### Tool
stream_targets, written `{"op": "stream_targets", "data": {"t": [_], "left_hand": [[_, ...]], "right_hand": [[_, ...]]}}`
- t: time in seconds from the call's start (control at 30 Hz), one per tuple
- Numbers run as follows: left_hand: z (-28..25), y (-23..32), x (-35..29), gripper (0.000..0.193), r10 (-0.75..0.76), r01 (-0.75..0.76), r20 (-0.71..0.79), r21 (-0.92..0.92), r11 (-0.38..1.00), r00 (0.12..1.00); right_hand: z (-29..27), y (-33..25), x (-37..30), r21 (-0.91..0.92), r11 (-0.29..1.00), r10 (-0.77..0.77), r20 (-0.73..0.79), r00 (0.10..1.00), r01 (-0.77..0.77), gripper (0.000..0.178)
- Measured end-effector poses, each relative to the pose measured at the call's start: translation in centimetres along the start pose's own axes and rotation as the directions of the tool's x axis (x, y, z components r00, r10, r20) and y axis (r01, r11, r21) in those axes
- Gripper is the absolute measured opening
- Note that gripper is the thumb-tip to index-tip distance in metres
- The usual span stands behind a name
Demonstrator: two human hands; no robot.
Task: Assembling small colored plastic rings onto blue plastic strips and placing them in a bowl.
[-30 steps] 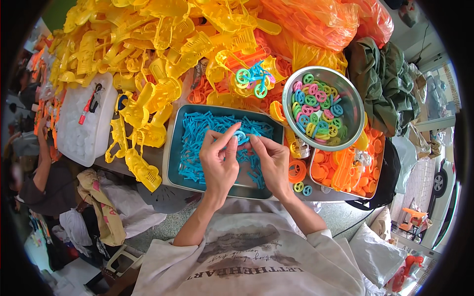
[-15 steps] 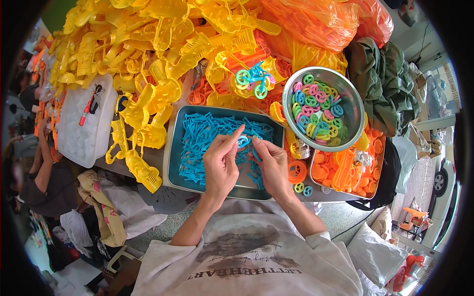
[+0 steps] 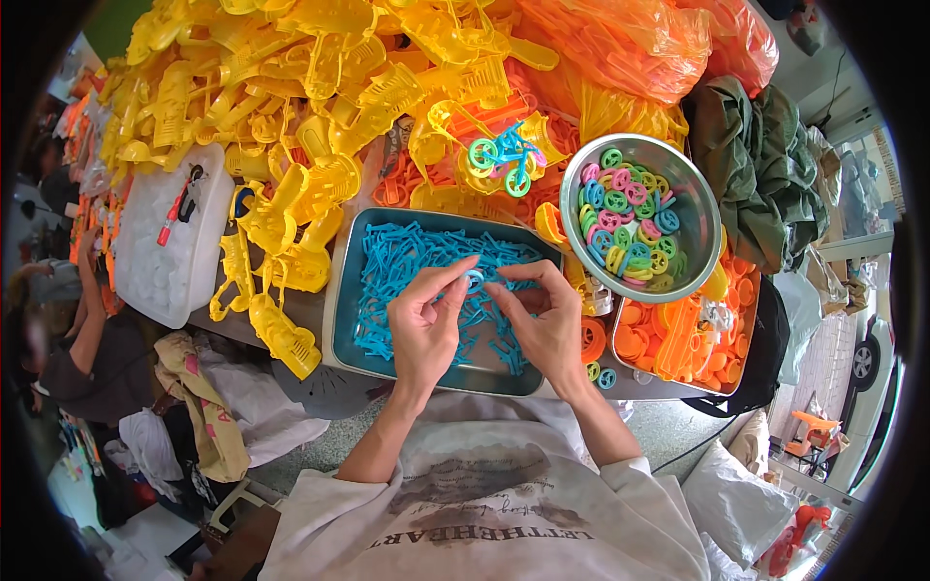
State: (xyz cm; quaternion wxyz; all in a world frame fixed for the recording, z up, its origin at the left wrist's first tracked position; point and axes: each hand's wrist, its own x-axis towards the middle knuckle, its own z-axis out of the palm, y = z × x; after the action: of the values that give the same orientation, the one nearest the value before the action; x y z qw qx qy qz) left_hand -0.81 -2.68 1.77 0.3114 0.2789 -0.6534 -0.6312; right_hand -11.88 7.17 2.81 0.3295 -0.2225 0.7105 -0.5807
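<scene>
My left hand (image 3: 426,315) is above the tray of blue parts, its thumb and forefinger pinched on a small light-blue plastic wheel (image 3: 474,280) that the fingers partly hide. To its right is my right hand (image 3: 544,324), with thumb and forefinger apart and nothing visible between them. Its fingertips are close to the wheel. Under both hands lies a heap of thin blue plastic sticks (image 3: 407,266) in a metal tray (image 3: 342,334). Behind the tray, a small toy bicycle (image 3: 506,155) with a blue frame and green wheels rests on yellow parts.
At right stands a metal bowl (image 3: 705,218) of coloured wheels, beside a tray of orange parts (image 3: 668,334). Yellow plastic pieces (image 3: 262,87) are piled at the back left. A white tub (image 3: 145,252) holds a red-handled tool (image 3: 174,215). Another person's arm (image 3: 87,310) shows far left.
My right hand has drawn its fingertips off the wheel and parted them. My left hand still pinches the wheel and has shifted slightly left.
</scene>
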Motion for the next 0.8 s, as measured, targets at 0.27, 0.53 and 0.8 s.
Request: {"op": "stream_targets", "data": {"t": [0.27,0.53,0.8], "left_hand": [[0.5,-0.3,0.0,0.023,-0.100,0.090,-0.050,-0.161,0.983,0.994],[0.4,-0.1,0.2,0.023,-0.101,0.090,-0.063,-0.168,0.982,0.993],[1.1,-0.9,0.0,0.023,-0.048,0.045,-0.037,-0.071,0.996,0.998]], "right_hand": [[0.0,0.5,0.6,-0.199,0.939,-0.285,0.015,0.958,0.282,0.019],[0.1,1.9,1.5,-0.370,0.779,-0.525,0.057,0.849,0.506,0.017],[0.1,1.8,1.1,-0.315,0.863,-0.421,-0.019,0.907,0.394,0.008]]}}
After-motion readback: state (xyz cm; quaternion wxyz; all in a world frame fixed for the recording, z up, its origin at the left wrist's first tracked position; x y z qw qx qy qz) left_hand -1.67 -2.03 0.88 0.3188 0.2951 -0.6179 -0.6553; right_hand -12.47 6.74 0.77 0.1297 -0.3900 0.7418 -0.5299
